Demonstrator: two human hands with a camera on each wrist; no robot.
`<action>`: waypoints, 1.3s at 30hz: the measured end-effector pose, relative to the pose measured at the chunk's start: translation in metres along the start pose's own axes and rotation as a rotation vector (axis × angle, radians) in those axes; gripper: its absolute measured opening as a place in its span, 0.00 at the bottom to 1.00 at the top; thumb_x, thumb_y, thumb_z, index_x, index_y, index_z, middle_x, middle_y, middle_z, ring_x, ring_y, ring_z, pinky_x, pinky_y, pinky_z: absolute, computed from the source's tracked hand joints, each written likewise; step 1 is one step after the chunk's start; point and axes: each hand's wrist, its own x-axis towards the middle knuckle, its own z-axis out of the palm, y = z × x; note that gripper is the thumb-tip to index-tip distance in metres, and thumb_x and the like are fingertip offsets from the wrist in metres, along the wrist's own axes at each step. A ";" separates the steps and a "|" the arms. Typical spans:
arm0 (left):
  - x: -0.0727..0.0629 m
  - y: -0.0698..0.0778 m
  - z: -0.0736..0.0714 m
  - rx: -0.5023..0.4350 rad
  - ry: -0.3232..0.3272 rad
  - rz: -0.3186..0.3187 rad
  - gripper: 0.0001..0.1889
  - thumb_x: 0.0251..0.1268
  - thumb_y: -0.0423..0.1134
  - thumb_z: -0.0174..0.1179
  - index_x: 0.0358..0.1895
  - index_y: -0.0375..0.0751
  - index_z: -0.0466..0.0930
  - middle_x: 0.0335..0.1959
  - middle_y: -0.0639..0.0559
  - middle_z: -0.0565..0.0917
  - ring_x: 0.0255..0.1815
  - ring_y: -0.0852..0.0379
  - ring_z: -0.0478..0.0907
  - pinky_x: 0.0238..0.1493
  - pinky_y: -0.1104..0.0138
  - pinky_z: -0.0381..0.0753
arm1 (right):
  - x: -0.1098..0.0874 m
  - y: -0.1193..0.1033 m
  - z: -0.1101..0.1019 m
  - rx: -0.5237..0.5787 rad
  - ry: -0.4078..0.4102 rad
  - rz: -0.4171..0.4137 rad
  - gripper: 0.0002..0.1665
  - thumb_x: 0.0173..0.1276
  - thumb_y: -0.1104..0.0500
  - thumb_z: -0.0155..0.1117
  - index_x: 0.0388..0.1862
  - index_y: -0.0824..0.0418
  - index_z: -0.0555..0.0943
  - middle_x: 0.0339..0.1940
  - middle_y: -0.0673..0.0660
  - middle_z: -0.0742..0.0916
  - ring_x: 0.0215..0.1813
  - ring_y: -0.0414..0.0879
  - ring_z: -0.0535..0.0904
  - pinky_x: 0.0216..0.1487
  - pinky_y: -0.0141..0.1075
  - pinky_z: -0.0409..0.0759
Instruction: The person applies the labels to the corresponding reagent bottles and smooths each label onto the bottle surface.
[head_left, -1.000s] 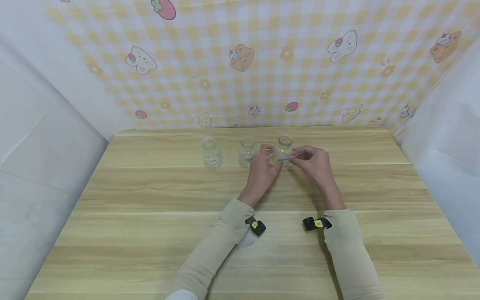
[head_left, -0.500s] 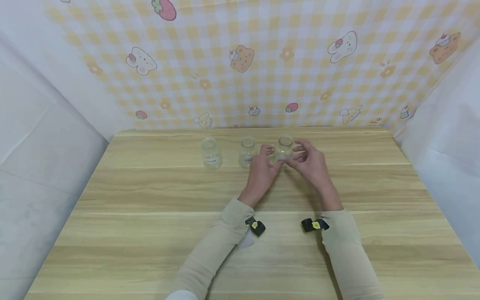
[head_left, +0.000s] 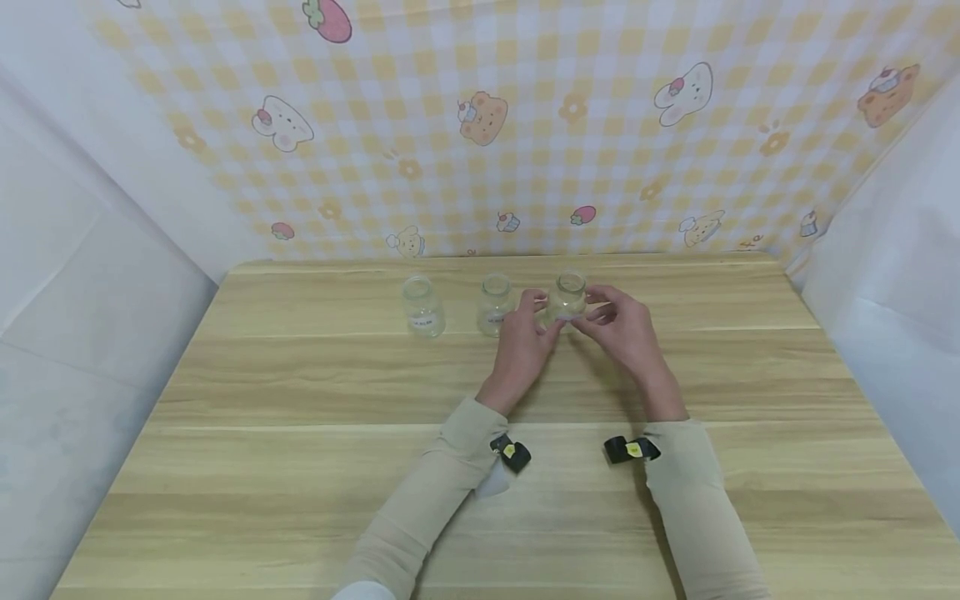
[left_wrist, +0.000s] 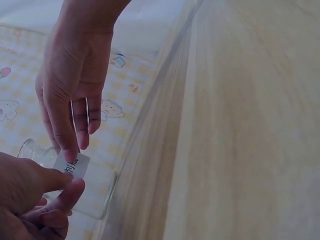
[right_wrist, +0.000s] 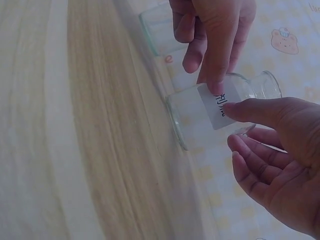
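A clear glass jar (head_left: 571, 293) stands upright at the table's far side, with a white label (right_wrist: 219, 107) bearing dark writing on its front. My left hand (head_left: 521, 346) grips the jar from the left, its thumb (right_wrist: 216, 86) on the label. From the right, my right hand (head_left: 624, 332) holds the same jar, its thumb (right_wrist: 245, 111) pressing the label close to the left thumb. The right hand's other fingers lie loosely bent along the jar's right side. Both thumbs cover part of the writing.
Two more labelled glass jars, a middle one (head_left: 495, 304) and a left one (head_left: 423, 308), stand in the same row. Behind the wooden table (head_left: 300, 467) hangs a yellow checked cloth (head_left: 420, 175). White sheets flank both sides.
My right thumb has shifted left across the label, toward the left thumb. The right fingers have gone from pinching near the label's edge to spreading along the jar. The left hand stays put.
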 end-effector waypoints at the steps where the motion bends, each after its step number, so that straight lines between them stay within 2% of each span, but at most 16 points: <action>1: 0.000 0.000 0.000 -0.001 -0.003 -0.004 0.23 0.70 0.35 0.69 0.63 0.36 0.72 0.62 0.38 0.83 0.31 0.54 0.87 0.33 0.71 0.83 | 0.000 0.000 0.000 -0.001 -0.001 0.001 0.28 0.66 0.64 0.75 0.64 0.69 0.79 0.55 0.68 0.87 0.45 0.61 0.88 0.49 0.53 0.86; 8: 0.000 -0.001 -0.001 -0.004 -0.012 0.009 0.22 0.71 0.33 0.66 0.64 0.35 0.71 0.63 0.37 0.83 0.24 0.60 0.84 0.33 0.72 0.82 | 0.000 0.000 -0.002 -0.015 -0.002 0.000 0.27 0.67 0.64 0.74 0.64 0.69 0.80 0.55 0.68 0.87 0.45 0.61 0.87 0.49 0.53 0.85; 13: 0.000 0.000 -0.001 -0.013 -0.020 0.018 0.22 0.73 0.32 0.64 0.65 0.34 0.70 0.64 0.36 0.82 0.22 0.62 0.84 0.28 0.73 0.81 | 0.000 0.001 -0.003 -0.019 -0.003 0.006 0.25 0.68 0.64 0.74 0.62 0.70 0.80 0.56 0.68 0.87 0.45 0.61 0.88 0.49 0.53 0.85; 20: 0.000 0.000 -0.001 -0.035 -0.029 0.008 0.20 0.74 0.29 0.62 0.65 0.33 0.70 0.64 0.35 0.81 0.24 0.57 0.86 0.26 0.74 0.80 | -0.001 0.000 -0.003 -0.011 -0.003 0.016 0.24 0.68 0.67 0.72 0.61 0.71 0.80 0.56 0.68 0.87 0.45 0.60 0.88 0.49 0.52 0.85; 24: 0.000 0.000 -0.001 -0.036 -0.027 0.001 0.20 0.74 0.29 0.62 0.65 0.33 0.70 0.64 0.36 0.81 0.24 0.57 0.86 0.25 0.73 0.79 | -0.001 0.000 -0.002 0.011 -0.015 0.005 0.27 0.66 0.68 0.72 0.63 0.71 0.79 0.56 0.69 0.86 0.46 0.61 0.87 0.50 0.53 0.85; 28: -0.001 -0.001 -0.001 -0.022 -0.019 -0.004 0.23 0.70 0.30 0.66 0.65 0.35 0.71 0.63 0.38 0.82 0.26 0.58 0.85 0.30 0.72 0.82 | 0.000 0.000 0.002 0.019 -0.030 -0.012 0.34 0.63 0.66 0.76 0.68 0.69 0.76 0.55 0.70 0.84 0.48 0.63 0.85 0.51 0.54 0.84; 31: -0.001 0.000 -0.001 -0.012 -0.012 0.002 0.25 0.67 0.30 0.69 0.64 0.35 0.71 0.62 0.37 0.83 0.29 0.56 0.86 0.36 0.71 0.83 | 0.001 -0.001 0.005 0.002 -0.038 -0.024 0.38 0.62 0.62 0.80 0.70 0.66 0.76 0.54 0.68 0.82 0.48 0.62 0.84 0.48 0.53 0.85; 35: -0.001 -0.001 0.000 -0.015 -0.014 0.008 0.27 0.66 0.30 0.71 0.65 0.34 0.71 0.62 0.36 0.83 0.31 0.55 0.86 0.40 0.68 0.85 | 0.001 -0.003 0.008 -0.018 -0.041 -0.027 0.39 0.63 0.57 0.80 0.70 0.64 0.75 0.53 0.66 0.80 0.48 0.60 0.83 0.45 0.51 0.85; 39: 0.000 -0.001 0.000 -0.006 -0.013 0.014 0.26 0.68 0.33 0.70 0.65 0.34 0.71 0.62 0.37 0.83 0.30 0.55 0.86 0.41 0.67 0.85 | 0.001 -0.003 0.009 -0.033 -0.039 -0.022 0.38 0.65 0.56 0.78 0.71 0.65 0.75 0.53 0.66 0.80 0.49 0.60 0.83 0.46 0.51 0.85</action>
